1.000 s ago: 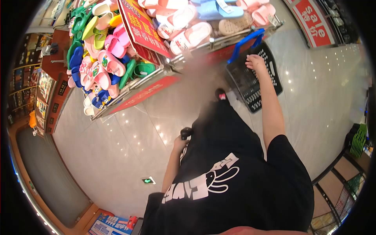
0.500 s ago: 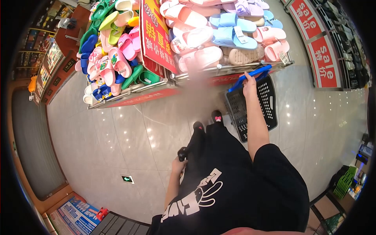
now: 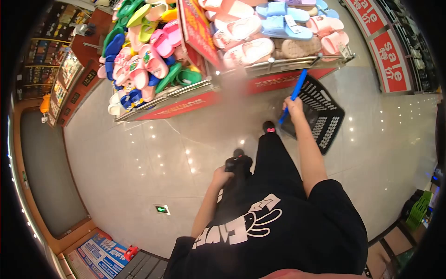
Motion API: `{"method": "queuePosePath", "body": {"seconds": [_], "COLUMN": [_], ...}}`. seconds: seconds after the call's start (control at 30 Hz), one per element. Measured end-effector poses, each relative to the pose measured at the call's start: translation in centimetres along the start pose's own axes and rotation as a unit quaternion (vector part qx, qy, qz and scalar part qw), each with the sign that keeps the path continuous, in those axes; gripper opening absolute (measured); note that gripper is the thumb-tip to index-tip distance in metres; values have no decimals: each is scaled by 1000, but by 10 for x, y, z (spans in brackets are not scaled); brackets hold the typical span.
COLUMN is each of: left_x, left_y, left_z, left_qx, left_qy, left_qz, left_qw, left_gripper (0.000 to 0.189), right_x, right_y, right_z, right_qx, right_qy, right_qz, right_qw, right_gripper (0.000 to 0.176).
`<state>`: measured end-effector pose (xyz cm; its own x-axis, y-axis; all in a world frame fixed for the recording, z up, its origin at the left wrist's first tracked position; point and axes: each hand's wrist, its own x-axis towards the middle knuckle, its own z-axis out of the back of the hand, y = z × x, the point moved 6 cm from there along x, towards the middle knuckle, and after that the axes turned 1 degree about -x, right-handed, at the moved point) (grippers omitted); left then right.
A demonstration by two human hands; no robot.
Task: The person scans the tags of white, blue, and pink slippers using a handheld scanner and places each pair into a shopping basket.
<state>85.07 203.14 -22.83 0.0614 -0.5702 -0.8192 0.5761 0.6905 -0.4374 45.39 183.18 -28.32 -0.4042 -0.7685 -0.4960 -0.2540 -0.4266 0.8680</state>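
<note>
My right hand is closed round the blue handle of a black shopping basket. The basket hangs tilted beside my right leg, with slots and holes showing in its walls and nothing visible inside. Lower down on the other side, my left hand is closed on a black object whose kind I cannot make out. It hangs in front of my left leg and partly hides my left shoe. Ahead of both hands stands a display bin heaped with slippers.
The bin has a metal rail and a slanted red sign. Racks with red sale signs stand at the right. A wooden counter is at the left. Grey tiles with a green arrow marker form the floor.
My feet have moved apart in a step. The basket has swung to the right and its handle now stands steeper. My left hand has come forward, showing more of the black object.
</note>
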Motion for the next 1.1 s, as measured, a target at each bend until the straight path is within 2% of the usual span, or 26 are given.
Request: {"method": "queuePosePath", "body": {"seconds": [0.03,0.1,0.17,0.2,0.27,0.3,0.4,0.47,0.5,0.53,0.57,0.6,0.63,0.7,0.73,0.77,0.83,0.87,0.93,1.0,1.03,1.07,1.1], "left_x": [4,-5,-11,-12,-15,-10,-44,-35,-20,-34,-28,-49,-77,-77,-51,-44,-36,-42,-63,-79,-85,-85,-87], "left_y": [6,5,15,27,53,70,63,69,79,58,53,21,-15,-35,-22,-29,-46,-58,-80,-89,-93,-91,-89], "left_z": [7,32,47,58,79,87,120,128,129,130,123,116,106,84,70,59,31,23,11,9,9,10,12], "left_qx": [16,51,77,62,38,32,48,77,141,160,150,178,160,207,230,233,403,403,495,475,451,447,454], "left_qy": [17,18,32,24,15,19,15,22,36,28,29,49,110,119,99,109,86,96,93,126,151,190,195], "left_qz": [-26,-52,-75,-90,-95,-95,-92,-167,-152,-178,-274,-287,-276,-384,-439,-439,-450,-452,-445,-457,-469,-425,-427], "left_qw": [999,997,994,994,995,995,994,983,977,971,949,940,942,892,863,861,792,790,741,742,744,763,758], "left_gripper": [26,27,28,28,29,28,27,26,28,32,40,46,52,52,49,49,47,47,43,40,38,38,38], "right_x": [-7,-27,-37,-53,-94,-108,-154,-171,-180,-187,-198,-216,-231,-238,-245,-254,-280,-291,-313,-331,-336,-342,-347], "right_y": [-8,-18,-48,-52,-41,-44,-57,-73,-79,-85,-93,-90,-82,-106,-118,-128,-131,-138,-150,-161,-167,-172,-174], "right_z": [4,14,38,44,51,57,60,64,65,58,48,35,18,-11,-23,-34,-53,-60,-67,-76,-76,-79,-80], "right_qx": [-25,-128,-294,-296,-419,-422,-387,-455,-458,-468,-476,-466,-454,-491,-506,-519,-509,-507,-503,-527,-521,-515,-511], "right_qy": [7,-44,-150,-157,-190,-174,-122,-98,-98,-80,-61,-37,-15,12,29,45,105,93,80,155,152,161,168], "right_qz": [11,-14,23,21,100,89,40,15,10,35,57,25,-5,57,30,3,8,22,28,18,13,35,57], "right_qw": [1000,991,944,942,882,885,913,885,883,879,875,883,891,869,862,854,854,857,860,835,840,841,841], "right_gripper": [6,5,10,10,27,28,26,25,25,23,21,22,24,26,26,26,26,26,27,25,25,24,23]}}
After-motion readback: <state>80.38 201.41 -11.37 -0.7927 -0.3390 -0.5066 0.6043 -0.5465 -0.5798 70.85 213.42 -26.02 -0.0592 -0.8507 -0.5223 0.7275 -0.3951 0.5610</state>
